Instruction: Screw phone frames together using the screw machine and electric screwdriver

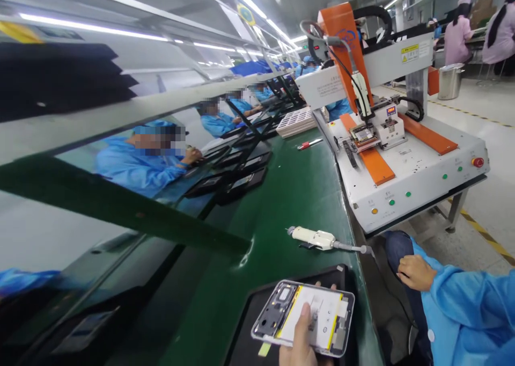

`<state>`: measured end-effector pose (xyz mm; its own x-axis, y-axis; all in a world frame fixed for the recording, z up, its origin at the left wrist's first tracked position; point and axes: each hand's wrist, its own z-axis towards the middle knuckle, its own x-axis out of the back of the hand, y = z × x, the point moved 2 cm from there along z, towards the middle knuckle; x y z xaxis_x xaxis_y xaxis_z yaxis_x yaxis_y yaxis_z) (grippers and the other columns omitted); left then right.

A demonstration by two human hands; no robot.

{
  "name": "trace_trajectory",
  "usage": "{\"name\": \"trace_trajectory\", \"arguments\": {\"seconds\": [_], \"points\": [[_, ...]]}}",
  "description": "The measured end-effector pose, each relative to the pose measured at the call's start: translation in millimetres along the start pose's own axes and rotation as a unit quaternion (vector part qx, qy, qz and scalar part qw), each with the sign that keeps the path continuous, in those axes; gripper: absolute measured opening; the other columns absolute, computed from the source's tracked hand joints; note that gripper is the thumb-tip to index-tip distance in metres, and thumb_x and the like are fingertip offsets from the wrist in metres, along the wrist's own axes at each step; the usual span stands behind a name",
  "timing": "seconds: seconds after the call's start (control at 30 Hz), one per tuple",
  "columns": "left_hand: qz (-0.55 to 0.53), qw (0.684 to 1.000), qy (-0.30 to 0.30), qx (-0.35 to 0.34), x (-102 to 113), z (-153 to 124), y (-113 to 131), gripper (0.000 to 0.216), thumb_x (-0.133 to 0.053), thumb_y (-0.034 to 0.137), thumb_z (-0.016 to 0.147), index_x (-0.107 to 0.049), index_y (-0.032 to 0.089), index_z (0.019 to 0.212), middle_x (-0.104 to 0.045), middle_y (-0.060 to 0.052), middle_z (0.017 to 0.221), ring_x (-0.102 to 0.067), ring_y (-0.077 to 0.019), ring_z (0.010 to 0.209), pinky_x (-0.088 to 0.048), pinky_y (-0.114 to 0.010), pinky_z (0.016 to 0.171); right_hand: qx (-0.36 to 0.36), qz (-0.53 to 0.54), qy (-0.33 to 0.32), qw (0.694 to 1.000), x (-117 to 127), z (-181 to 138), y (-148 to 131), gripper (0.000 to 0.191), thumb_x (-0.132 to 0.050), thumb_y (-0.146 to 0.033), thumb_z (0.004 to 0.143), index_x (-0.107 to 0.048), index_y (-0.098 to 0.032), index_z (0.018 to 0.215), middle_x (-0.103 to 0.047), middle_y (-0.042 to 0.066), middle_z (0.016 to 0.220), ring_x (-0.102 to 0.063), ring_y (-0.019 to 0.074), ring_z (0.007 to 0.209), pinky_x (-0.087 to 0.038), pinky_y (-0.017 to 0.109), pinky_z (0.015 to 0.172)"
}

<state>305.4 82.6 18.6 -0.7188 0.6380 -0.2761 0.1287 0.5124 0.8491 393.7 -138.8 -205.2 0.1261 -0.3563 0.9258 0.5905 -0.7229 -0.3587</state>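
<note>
My left hand holds an opened smartphone from below. Its thumb presses on the white battery, and fingertips show past the far edge. The phone's back cover is off, leaving the battery, yellow strips and dark camera-end housing in view. Under it lies a black tray at the near bench edge. My right hand rests on my knee in a blue sleeve, fingers loosely bent and nothing seen in them. A white electric screwdriver lies on the green bench beyond the phone.
To the right stands a screw-driving machine with an orange arm. A red-handled tool and a stack of white trays lie farther along the bench. A green slanted post crosses at left; co-workers in blue sit beyond.
</note>
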Motion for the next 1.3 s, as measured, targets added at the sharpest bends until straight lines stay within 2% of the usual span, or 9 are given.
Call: {"name": "trace_trajectory", "arguments": {"seconds": [0.23, 0.5, 0.63, 0.93, 1.3], "points": [[0.003, 1.0, -0.013, 0.002, 2.8, 5.3, 0.6, 0.053, -0.063, 0.038, 0.083, -0.055, 0.019, 0.131, -0.072, -0.01, 0.108, -0.07, -0.0278, 0.095, -0.054, -0.042, 0.092, -0.006, 0.008, 0.005, 1.0, -1.2, 0.6, -1.7, 0.018, -0.055, -0.023, 0.09, -0.067, -0.015, 0.079, -0.063, 0.005, 0.081, -0.059, 0.0151, 0.081, -0.04, 0.026, 0.073], [-0.04, 0.999, 0.009, -0.019, -2.5, -6.6, -5.9, 0.045, -0.065, 0.021, 0.078, -0.06, 0.012, 0.122, -0.073, -0.014, 0.1, -0.07, -0.0297, 0.094, -0.056, -0.044, 0.088, 0.041, 0.012, 0.044, 0.998, -11.8, -7.3, 2.5, 0.024, -0.047, -0.022, 0.094, -0.065, -0.015, 0.08, -0.062, 0.005, 0.08, -0.059, 0.016, 0.079, -0.037, 0.027, 0.071], [-0.039, 0.999, 0.008, -0.031, -2.3, -8.6, -7.8, 0.044, -0.069, 0.023, 0.076, -0.063, 0.011, 0.118, -0.073, -0.015, 0.099, -0.071, -0.0312, 0.093, -0.057, -0.045, 0.086, 0.061, 0.009, 0.048, 0.997, -16.1, -6.1, 2.0, 0.024, -0.047, -0.02, 0.093, -0.065, -0.016, 0.078, -0.062, 0.004, 0.078, -0.059, 0.0161, 0.077, -0.035, 0.027, 0.068], [-0.039, 0.999, 0.0, -0.024, -1.7, -7.0, -7.1, 0.048, -0.07, 0.019, 0.072, -0.062, 0.011, 0.119, -0.073, -0.014, 0.102, -0.07, -0.0309, 0.095, -0.057, -0.043, 0.086, 0.057, 0.0, 0.052, 0.997, -13.4, -6.0, 0.9, 0.024, -0.047, -0.021, 0.093, -0.065, -0.017, 0.078, -0.062, 0.004, 0.078, -0.059, 0.0161, 0.076, -0.034, 0.029, 0.067], [-0.044, 0.999, -0.005, -0.013, -1.4, -6.7, -7.4, 0.044, -0.067, 0.02, 0.077, -0.062, 0.011, 0.119, -0.074, -0.015, 0.096, -0.07, -0.0309, 0.094, -0.056, -0.045, 0.088, 0.038, -0.008, 0.067, 0.997, -8.8, -9.4, 8.6, 0.025, -0.046, -0.022, 0.094, -0.065, -0.017, 0.078, -0.061, 0.005, 0.077, -0.059, 0.0166, 0.077, -0.034, 0.028, 0.068]]}}
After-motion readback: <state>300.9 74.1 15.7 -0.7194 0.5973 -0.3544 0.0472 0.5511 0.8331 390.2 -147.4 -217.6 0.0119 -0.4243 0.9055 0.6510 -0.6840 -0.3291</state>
